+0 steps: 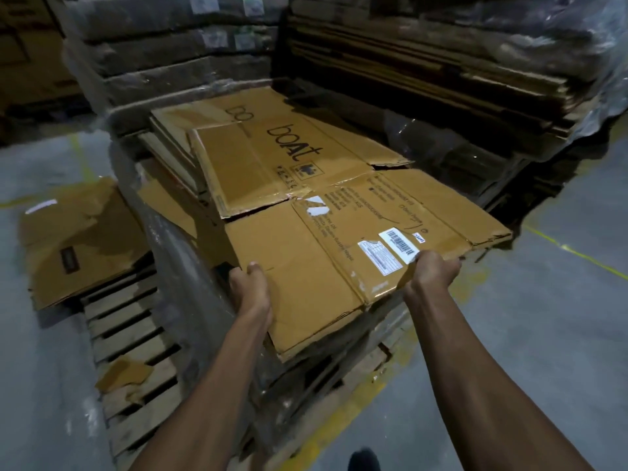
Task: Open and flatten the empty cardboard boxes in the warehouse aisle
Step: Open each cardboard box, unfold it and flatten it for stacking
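Note:
A large flattened cardboard box [316, 253] with white barcode labels lies on top of a stack of flattened boxes [258, 154] printed "boat". My left hand [249, 283] grips its near left edge, thumb on top and fingers underneath. My right hand [433, 270] grips the near right edge beside the barcode labels. The box's near end juts out past the stack toward me.
The stack rests on a wooden pallet [136, 341] wrapped partly in plastic film. Another flattened box [78, 239] lies on the pallet's left side, and a torn cardboard scrap [124, 373] in front of it. Tall wrapped stacks of cardboard [424, 62] stand behind. Yellow floor lines run at right.

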`<state>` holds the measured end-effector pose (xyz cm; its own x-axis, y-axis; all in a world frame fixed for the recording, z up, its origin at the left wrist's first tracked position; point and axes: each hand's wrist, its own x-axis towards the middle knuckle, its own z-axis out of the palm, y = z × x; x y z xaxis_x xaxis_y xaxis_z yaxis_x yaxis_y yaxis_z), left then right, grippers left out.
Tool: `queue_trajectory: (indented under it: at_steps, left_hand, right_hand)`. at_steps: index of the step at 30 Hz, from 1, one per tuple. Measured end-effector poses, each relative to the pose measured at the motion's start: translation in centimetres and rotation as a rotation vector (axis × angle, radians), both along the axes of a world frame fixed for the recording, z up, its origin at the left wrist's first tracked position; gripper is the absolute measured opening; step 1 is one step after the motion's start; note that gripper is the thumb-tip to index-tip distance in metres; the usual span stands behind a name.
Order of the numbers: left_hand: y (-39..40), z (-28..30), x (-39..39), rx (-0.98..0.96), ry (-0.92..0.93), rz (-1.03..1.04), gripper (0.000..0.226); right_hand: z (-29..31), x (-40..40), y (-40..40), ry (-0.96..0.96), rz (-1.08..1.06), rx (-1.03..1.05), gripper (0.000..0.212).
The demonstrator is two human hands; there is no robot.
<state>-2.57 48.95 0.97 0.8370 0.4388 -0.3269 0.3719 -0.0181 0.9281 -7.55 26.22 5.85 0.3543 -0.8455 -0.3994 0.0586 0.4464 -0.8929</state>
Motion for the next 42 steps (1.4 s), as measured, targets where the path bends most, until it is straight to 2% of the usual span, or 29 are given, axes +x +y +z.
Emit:
queue_trajectory:
  at_steps: [2, 6, 9, 12, 19, 24, 26, 29, 34, 36, 39, 42]
  left_hand:
    - [-0.5, 0.2, 1.7, 0.012, 0.010, 0.014, 0.037]
    - [-1.7, 0.0, 5.8, -0.025, -0.011, 0.000, 0.038]
    - [-2.8, -0.3, 8.7, -0.039, -0.039, 0.018, 0.051]
    - [-3.9, 0.3, 11.2, -0.026, -0.061, 0.004, 0.069]
    - [-4.1, 0.3, 17.8, 0.042, -0.085, -0.027, 0.083]
    - [-3.3, -0.9, 20.8, 0.293, -0.050, -0.077, 0.086]
    - [-3.2, -0.8, 21.7, 0.403, -0.021, -0.103, 0.085]
    - [-3.3, -1.1, 22.8, 0.557, 0.040, -0.133, 0.085]
    - [-3.4, -1.6, 23.0, 0.618, 0.131, -0.182, 0.083]
    - [-3.7, -1.4, 22.6, 0.747, 0.118, -0.210, 0.079]
    - [-4.6, -0.4, 20.9, 1.101, -0.004, -0.420, 0.075]
    - [-5.5, -0.1, 18.8, 1.315, -0.122, -0.787, 0.092]
  right_hand:
    - [-0.1, 2.6, -0.5, 0.001, 0.016, -0.020, 0.053]
    - [-0.5, 8.1, -2.0, 0.064, 0.121, -0.048, 0.064]
    - [-0.6, 11.9, -3.7, 0.074, 0.207, -0.025, 0.065]
    - [-0.1, 15.8, -4.7, 0.083, 0.283, -0.056, 0.077]
    - [-0.7, 23.5, -5.5, 0.188, 0.564, -0.144, 0.098]
    - [-2.6, 26.9, -5.0, 0.430, 0.730, -0.413, 0.112]
    - [-3.2, 27.7, -4.7, 0.505, 0.790, -0.497, 0.109]
    - [-3.9, 28.6, -4.6, 0.558, 0.832, -0.594, 0.104]
    - [-4.4, 28.8, -4.2, 0.592, 0.850, -0.659, 0.104]
    - [-4.3, 28.5, -4.3, 0.632, 0.871, -0.712, 0.102]
    - [-4.5, 27.8, -4.6, 0.657, 0.963, -1.018, 0.092]
    - [-5.1, 26.8, -5.1, 0.469, 1.253, -1.430, 0.090]
